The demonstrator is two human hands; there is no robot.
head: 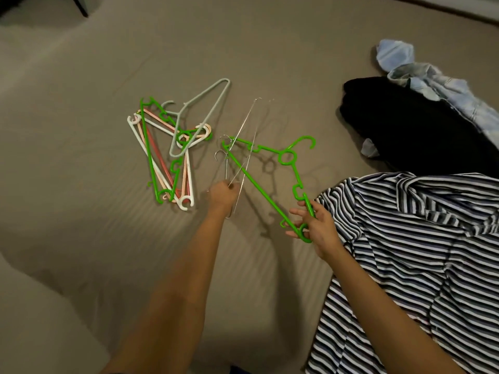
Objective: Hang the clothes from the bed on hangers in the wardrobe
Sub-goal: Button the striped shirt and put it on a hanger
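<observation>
- Bed (108, 238): grey sheet, carrying all the items below.
- Striped shirt (405, 252): lay spread at the near right.
- Black garment (405, 125) and pale blue garment (432, 79): heaped at the far right, touching.
- Plastic hangers (167, 155): loose pile, left of centre.
- Green hanger (259, 185): raised over the sheet, beside the shirt.
- Right hand (316, 228): thumb and forefinger pinched the green hanger's corner; remaining fingers spread.
- Left hand (222, 194): fingers curled closed round the wire hangers (243, 141).
</observation>
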